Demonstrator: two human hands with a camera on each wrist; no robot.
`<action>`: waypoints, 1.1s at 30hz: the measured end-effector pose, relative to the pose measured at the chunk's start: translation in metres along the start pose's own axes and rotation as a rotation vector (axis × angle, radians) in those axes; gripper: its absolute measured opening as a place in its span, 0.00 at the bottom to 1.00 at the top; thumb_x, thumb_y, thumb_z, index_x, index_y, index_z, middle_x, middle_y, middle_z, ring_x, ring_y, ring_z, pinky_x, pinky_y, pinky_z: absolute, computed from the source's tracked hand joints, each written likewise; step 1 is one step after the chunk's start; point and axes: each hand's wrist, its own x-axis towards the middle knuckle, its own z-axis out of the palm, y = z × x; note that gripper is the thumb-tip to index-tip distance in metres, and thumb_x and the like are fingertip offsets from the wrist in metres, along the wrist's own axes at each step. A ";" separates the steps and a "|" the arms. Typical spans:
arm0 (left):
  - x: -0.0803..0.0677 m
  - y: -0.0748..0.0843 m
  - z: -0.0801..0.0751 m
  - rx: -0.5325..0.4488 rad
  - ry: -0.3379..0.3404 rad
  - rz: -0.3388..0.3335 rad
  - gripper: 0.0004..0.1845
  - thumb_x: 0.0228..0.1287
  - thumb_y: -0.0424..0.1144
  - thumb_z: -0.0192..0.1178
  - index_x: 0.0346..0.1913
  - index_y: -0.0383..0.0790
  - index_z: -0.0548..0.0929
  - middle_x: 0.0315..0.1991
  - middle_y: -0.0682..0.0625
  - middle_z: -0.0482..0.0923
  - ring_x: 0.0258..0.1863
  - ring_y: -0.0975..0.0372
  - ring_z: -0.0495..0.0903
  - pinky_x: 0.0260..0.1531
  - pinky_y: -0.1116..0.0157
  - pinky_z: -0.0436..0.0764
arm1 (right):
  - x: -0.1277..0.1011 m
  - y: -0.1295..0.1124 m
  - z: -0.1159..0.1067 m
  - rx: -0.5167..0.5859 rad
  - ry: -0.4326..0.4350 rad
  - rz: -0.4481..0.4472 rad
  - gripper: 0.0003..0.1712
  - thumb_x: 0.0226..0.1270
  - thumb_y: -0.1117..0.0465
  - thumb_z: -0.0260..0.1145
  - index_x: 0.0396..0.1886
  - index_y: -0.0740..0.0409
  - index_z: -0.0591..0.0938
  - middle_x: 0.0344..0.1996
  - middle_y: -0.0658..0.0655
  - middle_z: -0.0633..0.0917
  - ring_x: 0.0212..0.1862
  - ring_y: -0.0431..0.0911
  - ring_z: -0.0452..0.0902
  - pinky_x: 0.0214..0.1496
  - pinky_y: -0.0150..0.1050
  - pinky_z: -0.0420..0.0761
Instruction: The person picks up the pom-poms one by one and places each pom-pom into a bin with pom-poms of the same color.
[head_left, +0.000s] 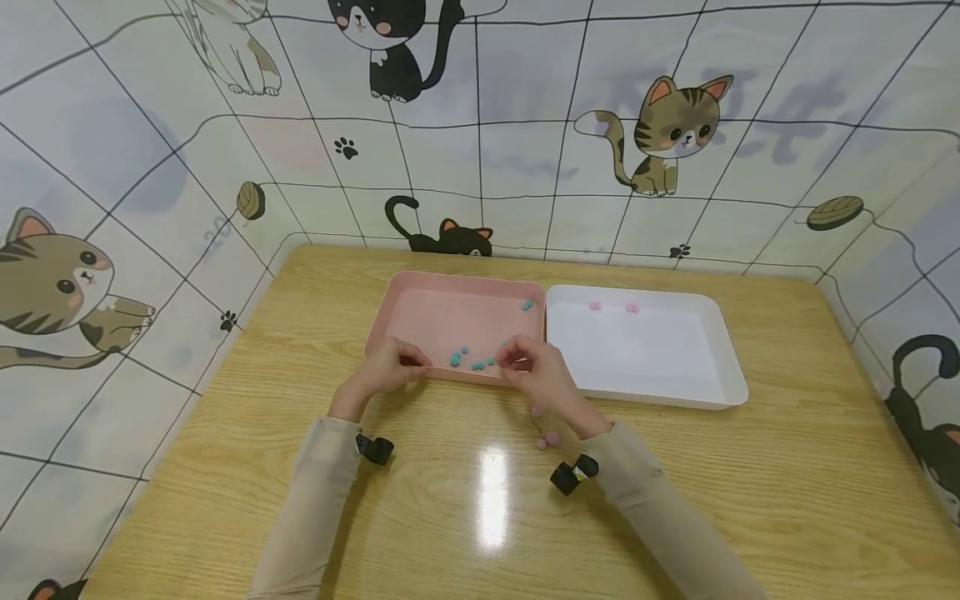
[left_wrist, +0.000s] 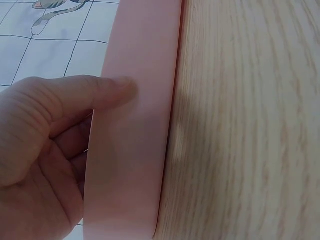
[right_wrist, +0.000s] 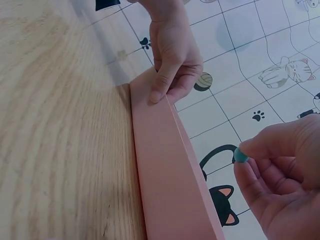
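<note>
A pink tray lies on the wooden table with several teal pompoms in it. My left hand grips the tray's near rim, thumb pressed on the outer wall of the pink tray; the left hand also shows in the right wrist view, at the pink tray's rim. My right hand hovers over the near right part of the tray and pinches one teal pompom between thumb and fingertips. A white tray beside it holds two pink pompoms.
A few pink pompoms lie on the table just under my right wrist. Cat-patterned walls close in the table on the left, back and right. A bright glare spot sits near the table's front middle.
</note>
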 end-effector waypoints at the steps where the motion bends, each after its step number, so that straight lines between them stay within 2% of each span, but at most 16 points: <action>1: 0.000 0.000 0.000 0.005 0.002 0.001 0.02 0.55 0.26 0.65 0.28 0.33 0.87 0.26 0.46 0.83 0.23 0.66 0.75 0.24 0.71 0.75 | 0.003 -0.001 0.001 0.009 0.009 0.006 0.06 0.57 0.77 0.63 0.35 0.69 0.79 0.34 0.66 0.82 0.40 0.54 0.78 0.43 0.45 0.80; 4: 0.000 0.000 0.000 0.017 0.010 0.010 0.02 0.55 0.26 0.65 0.28 0.33 0.87 0.26 0.46 0.83 0.23 0.66 0.75 0.25 0.71 0.75 | 0.010 -0.009 0.003 0.026 0.033 0.029 0.07 0.57 0.78 0.62 0.35 0.72 0.78 0.34 0.67 0.81 0.39 0.55 0.77 0.44 0.46 0.79; 10: 0.001 0.000 0.000 0.017 0.012 0.008 0.02 0.54 0.27 0.65 0.27 0.34 0.87 0.26 0.47 0.83 0.24 0.66 0.75 0.25 0.71 0.74 | 0.019 -0.033 0.005 -0.007 0.076 0.038 0.06 0.55 0.80 0.61 0.34 0.74 0.77 0.33 0.69 0.80 0.37 0.54 0.77 0.42 0.39 0.79; 15: 0.001 0.000 0.000 0.009 0.007 -0.003 0.02 0.55 0.27 0.66 0.27 0.34 0.87 0.26 0.47 0.83 0.23 0.67 0.75 0.24 0.71 0.74 | 0.030 -0.020 0.012 0.032 0.100 0.013 0.06 0.54 0.80 0.61 0.33 0.75 0.77 0.32 0.71 0.80 0.37 0.58 0.77 0.41 0.40 0.80; 20: 0.000 -0.001 0.001 0.000 0.008 -0.010 0.02 0.54 0.27 0.65 0.27 0.33 0.87 0.25 0.47 0.83 0.22 0.67 0.75 0.23 0.70 0.74 | 0.042 0.002 0.021 0.042 0.125 0.030 0.06 0.55 0.78 0.63 0.33 0.70 0.79 0.33 0.66 0.81 0.37 0.55 0.78 0.42 0.39 0.80; 26: 0.000 -0.001 0.000 -0.014 0.005 -0.008 0.02 0.55 0.27 0.65 0.27 0.33 0.86 0.25 0.47 0.83 0.23 0.66 0.75 0.24 0.70 0.75 | 0.049 0.005 0.026 0.018 0.160 0.071 0.07 0.54 0.76 0.65 0.33 0.66 0.80 0.32 0.61 0.82 0.37 0.50 0.79 0.41 0.36 0.80; 33: 0.001 -0.001 0.001 -0.018 0.012 -0.003 0.02 0.54 0.27 0.66 0.27 0.32 0.86 0.25 0.46 0.83 0.23 0.67 0.75 0.24 0.71 0.74 | 0.054 0.007 0.029 0.029 0.154 0.064 0.07 0.55 0.77 0.64 0.34 0.67 0.80 0.33 0.63 0.82 0.39 0.52 0.79 0.43 0.38 0.80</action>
